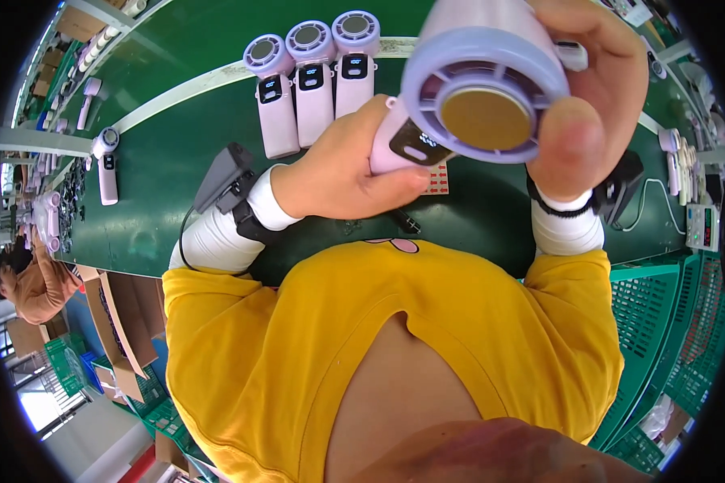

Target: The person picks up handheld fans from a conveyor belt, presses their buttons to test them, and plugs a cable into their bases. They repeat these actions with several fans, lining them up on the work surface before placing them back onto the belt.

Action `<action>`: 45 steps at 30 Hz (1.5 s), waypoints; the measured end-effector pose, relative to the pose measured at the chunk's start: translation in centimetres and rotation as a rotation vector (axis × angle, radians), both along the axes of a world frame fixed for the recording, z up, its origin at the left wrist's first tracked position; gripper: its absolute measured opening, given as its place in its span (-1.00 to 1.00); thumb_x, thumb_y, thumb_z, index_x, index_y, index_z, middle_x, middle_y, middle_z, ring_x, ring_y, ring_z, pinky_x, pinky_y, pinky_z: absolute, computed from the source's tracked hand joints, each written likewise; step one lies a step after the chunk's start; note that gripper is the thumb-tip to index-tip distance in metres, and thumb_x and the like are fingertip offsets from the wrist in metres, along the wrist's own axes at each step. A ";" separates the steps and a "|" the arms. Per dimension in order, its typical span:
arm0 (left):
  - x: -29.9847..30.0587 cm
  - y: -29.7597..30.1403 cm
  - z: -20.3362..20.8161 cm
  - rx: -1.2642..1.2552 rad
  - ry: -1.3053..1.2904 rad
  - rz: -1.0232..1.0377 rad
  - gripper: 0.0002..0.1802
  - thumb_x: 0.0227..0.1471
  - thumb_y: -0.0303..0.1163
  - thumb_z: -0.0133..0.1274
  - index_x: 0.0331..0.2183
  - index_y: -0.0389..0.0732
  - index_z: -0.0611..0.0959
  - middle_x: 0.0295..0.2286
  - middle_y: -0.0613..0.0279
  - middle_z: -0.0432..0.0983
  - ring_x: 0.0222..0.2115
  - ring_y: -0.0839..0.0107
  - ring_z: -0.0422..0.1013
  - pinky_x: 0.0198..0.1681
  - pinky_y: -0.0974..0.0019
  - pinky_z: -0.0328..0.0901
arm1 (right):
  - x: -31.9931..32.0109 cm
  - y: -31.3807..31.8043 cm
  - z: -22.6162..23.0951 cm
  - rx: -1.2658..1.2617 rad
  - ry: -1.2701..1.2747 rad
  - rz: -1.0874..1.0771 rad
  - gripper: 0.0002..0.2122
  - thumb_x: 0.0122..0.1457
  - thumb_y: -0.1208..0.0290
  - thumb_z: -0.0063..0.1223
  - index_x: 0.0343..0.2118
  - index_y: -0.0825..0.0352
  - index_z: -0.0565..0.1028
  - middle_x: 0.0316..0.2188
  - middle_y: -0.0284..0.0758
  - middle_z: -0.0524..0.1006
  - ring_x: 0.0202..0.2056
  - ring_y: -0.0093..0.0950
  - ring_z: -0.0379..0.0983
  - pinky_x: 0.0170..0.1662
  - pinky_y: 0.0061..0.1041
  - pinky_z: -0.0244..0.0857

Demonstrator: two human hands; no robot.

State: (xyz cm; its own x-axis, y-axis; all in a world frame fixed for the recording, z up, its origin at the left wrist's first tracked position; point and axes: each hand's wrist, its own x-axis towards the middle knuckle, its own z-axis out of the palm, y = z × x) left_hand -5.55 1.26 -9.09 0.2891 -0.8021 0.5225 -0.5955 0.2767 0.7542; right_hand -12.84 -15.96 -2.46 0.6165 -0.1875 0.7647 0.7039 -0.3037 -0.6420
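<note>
A pale purple handheld fan (pixel 487 119) is held up close to the camera, its round head tilted toward me and a lit display on its handle. My left hand (pixel 342 169) is closed around the handle. My right hand (pixel 600 97) grips the side of the fan's head, thumb on the front ring. Beyond my left hand, three similar fans (pixel 314 101) lie in a row on the green table (pixel 181 153), their displays lit. Partly hidden under the held fan is a sheet of red stickers (pixel 438 181). A small dark object (pixel 408 220) lies near my body.
Another fan (pixel 108 175) lies at the left, and several more fans (pixel 678 161) are at the right beside a meter box (pixel 702 226). Green crates (pixel 643 310) stand at my right. An open cardboard box (pixel 114 326) and a co-worker (pixel 40 282) are to the left.
</note>
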 end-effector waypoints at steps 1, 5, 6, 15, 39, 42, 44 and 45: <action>-0.4 0.2 0.5 0.075 0.283 -0.136 -0.42 -0.17 -0.27 0.16 -0.16 -0.36 0.31 -0.40 0.11 0.45 -0.44 0.32 0.45 -0.45 0.36 0.32 | 0.0 0.1 0.0 -0.005 -0.023 -0.012 -0.54 0.15 0.05 -0.18 -0.16 0.44 0.22 -0.43 -0.40 0.30 -0.40 -0.66 0.21 -0.25 -0.70 0.12; -1.1 1.1 5.7 0.103 0.917 -0.427 -0.43 0.00 -0.24 -0.03 -0.07 -0.36 0.16 -0.31 0.04 0.34 -0.71 0.48 0.31 -0.66 0.46 0.19 | 5.2 -0.7 -1.0 0.135 -0.387 0.546 -0.61 0.20 0.12 -0.23 -0.18 0.43 0.23 -0.48 -0.46 0.29 -0.48 -0.72 0.18 -0.35 -0.75 0.09; 0.0 1.6 6.2 0.051 0.921 -0.543 -0.43 0.01 -0.16 -0.07 -0.09 -0.36 0.17 -0.32 0.03 0.34 -0.69 0.45 0.31 -0.65 0.48 0.20 | 6.0 -1.0 -1.1 0.196 -0.553 0.831 -0.63 0.21 0.14 -0.26 -0.18 0.43 0.23 -0.49 -0.47 0.29 -0.50 -0.74 0.17 -0.38 -0.76 0.07; -2.8 6.4 8.1 -0.762 -0.031 0.056 -0.55 0.03 -0.10 -0.14 -0.10 -0.14 0.28 -0.24 0.05 0.23 -0.47 0.31 0.28 -0.46 0.24 0.28 | 1.7 0.2 -1.4 -0.124 0.168 -0.136 -0.83 0.16 0.39 -0.14 -0.33 0.40 0.40 -0.51 -0.48 0.38 -0.49 -0.72 0.26 -0.42 -0.74 0.15; -5.4 5.3 7.8 -1.005 -0.235 0.264 -0.54 0.00 -0.26 -0.11 -0.04 -0.07 0.19 -0.18 0.16 0.20 -0.43 0.31 0.30 -0.42 0.25 0.27 | 2.0 0.8 -1.9 -0.352 0.133 -0.170 -0.87 0.12 0.43 -0.08 -0.41 0.39 0.38 -0.57 -0.42 0.25 -0.59 -0.66 0.11 -0.53 -0.66 0.01; -5.1 5.4 8.3 -0.815 0.266 0.226 -0.51 -0.04 -0.25 0.01 -0.12 -0.18 0.20 -0.24 0.19 0.24 -0.45 0.33 0.33 -0.45 0.26 0.31 | 2.0 0.7 -1.6 -0.304 0.138 -0.137 -0.88 0.12 0.44 -0.09 -0.41 0.39 0.38 -0.57 -0.41 0.26 -0.60 -0.66 0.11 -0.54 -0.66 0.01; -5.6 3.8 7.2 -1.009 -0.106 0.281 -0.52 -0.03 -0.24 -0.01 -0.12 -0.20 0.20 -0.33 0.16 0.28 -0.46 0.35 0.32 -0.46 0.25 0.30 | 2.1 0.4 -1.4 -0.324 0.123 -0.144 -0.89 0.12 0.44 -0.09 -0.41 0.39 0.38 -0.57 -0.42 0.26 -0.60 -0.66 0.11 -0.54 -0.67 0.01; -6.1 3.7 6.9 -1.098 -0.300 0.319 -0.53 -0.02 -0.24 -0.03 -0.12 -0.21 0.21 -0.38 0.14 0.30 -0.47 0.36 0.32 -0.46 0.25 0.30 | 1.8 0.7 -1.4 -0.347 0.108 -0.134 -0.89 0.12 0.45 -0.10 -0.41 0.38 0.38 -0.56 -0.42 0.27 -0.59 -0.67 0.11 -0.54 -0.68 0.01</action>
